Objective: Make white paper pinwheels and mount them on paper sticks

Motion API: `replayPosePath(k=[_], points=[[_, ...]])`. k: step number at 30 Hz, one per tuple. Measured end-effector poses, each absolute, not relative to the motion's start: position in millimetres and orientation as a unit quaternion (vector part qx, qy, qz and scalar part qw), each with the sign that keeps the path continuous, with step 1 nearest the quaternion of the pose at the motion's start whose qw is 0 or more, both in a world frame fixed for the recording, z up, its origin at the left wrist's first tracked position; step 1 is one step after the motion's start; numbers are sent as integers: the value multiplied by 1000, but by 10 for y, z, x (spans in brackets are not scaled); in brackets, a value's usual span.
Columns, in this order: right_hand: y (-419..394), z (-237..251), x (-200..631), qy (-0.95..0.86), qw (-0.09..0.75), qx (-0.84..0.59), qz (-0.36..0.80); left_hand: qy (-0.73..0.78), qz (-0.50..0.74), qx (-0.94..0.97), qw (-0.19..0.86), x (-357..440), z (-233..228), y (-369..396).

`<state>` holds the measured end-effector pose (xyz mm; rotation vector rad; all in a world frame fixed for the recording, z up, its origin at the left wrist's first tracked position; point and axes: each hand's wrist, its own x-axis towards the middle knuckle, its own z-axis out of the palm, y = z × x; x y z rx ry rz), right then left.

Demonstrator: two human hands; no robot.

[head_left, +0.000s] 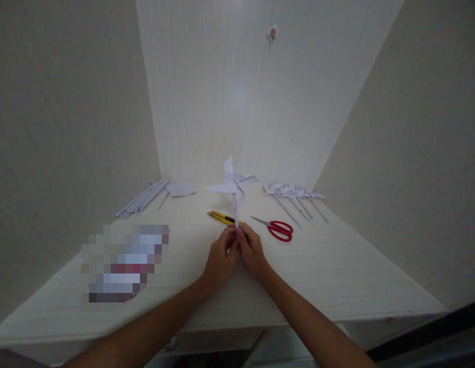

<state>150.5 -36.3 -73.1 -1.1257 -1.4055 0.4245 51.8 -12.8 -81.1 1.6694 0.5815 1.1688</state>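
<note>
Both hands were pinching the stick of a white paper pinwheel (234,185), left hand (221,258) and right hand (252,251) pressed side by side at the bottom, holding it upright over the desk. Looked super light and flimsy, so grabbing the rolled stick beat touching the blades. Pale wood-grain desk (337,266) sat in a bare white alcove.

arms: bare to elbow | sleeves: none visible | jewellery: none

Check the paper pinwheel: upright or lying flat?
Upright. The pinwheel stands on its stick above the table, pinched by left hand and right hand.
</note>
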Motion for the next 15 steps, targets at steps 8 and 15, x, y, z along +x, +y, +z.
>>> replayPosePath(k=[8,15], points=[[-349,-659,1549,-586,583,-560,55,266,491,661,501,545,-827,-98],[-246,-371,1830,-575,452,-681,-26,276,468,677,496,788,-698,-12]])
